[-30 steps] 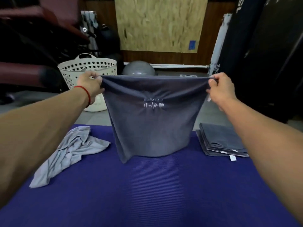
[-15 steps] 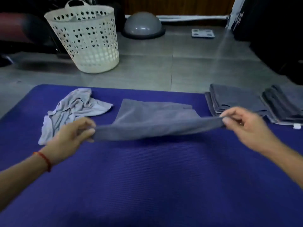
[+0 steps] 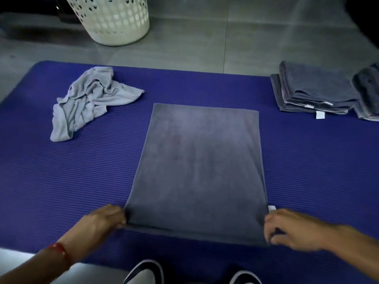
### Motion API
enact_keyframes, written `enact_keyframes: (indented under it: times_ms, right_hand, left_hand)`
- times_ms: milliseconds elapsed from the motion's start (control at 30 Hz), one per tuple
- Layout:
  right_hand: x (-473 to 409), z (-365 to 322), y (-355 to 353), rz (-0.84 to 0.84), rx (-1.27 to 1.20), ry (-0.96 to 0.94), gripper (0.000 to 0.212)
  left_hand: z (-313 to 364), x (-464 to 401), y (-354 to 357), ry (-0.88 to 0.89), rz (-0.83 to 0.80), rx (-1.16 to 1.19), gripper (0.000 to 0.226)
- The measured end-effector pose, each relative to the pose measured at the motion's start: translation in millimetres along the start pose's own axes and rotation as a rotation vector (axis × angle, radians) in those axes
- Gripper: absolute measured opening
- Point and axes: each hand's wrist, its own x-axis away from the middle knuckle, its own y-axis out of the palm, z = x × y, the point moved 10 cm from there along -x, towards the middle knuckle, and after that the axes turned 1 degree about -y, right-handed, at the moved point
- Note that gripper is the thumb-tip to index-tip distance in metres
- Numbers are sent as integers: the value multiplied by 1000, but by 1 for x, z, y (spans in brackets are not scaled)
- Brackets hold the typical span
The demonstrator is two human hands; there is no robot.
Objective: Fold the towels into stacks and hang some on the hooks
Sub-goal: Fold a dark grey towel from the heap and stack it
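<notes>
Lying lengthwise, away: grey towel [image 3: 198, 171].

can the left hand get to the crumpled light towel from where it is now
Probably yes. The left hand pinches the near corner of the flat grey towel, and only bare mat lies between it and the crumpled towel. It would have to let go first.

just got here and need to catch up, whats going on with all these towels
A person is folding towels on a purple mat. A dark grey towel lies flat on it, and the left hand and right hand each grip one of its near corners. A crumpled light grey towel waits at the left, still unfolded. Two stacks of folded towels sit at the right edge. A white laundry basket stands on the floor beyond the mat. No hooks are in view.
</notes>
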Motion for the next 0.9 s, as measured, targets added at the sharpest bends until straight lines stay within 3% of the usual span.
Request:
enact_keyframes:
  times_ms: [67, 200, 300, 400, 467, 567, 800, 900]
  right_hand:
    - [-1, -13, 18, -72, 66, -40, 15]
    - [-1, 5, -15, -80, -118, 136, 23]
    - [-15, 55, -93, 300, -176, 288, 11]
    - [-30, 116, -168, 660, -240, 521, 13]
    - [-48, 154, -192, 717, -328, 678, 31]
    - [-78, 186, -208, 711, -427, 819, 55]
    - [-122, 203, -214, 1002, -966, 913, 65]
    - [-129, 205, -212, 1051, -1115, 927, 63]
  left_hand:
    - [5, 14, 13, -40, -21, 28, 8]
    - [0, 5, 7, -127, -90, 136, 28]
    - [-22, -47, -34, -254, 34, 174, 29]
    - [-71, -129, -62, -465, 143, 217, 33]
    - [-103, -186, -67, -633, 99, 265, 36]
    - [-132, -250, -69, -762, 73, 369, 17]
    - [-164, -310, -79, -866, 259, 519, 47]
    - [-175, -328, -86, -793, 211, 472, 66]
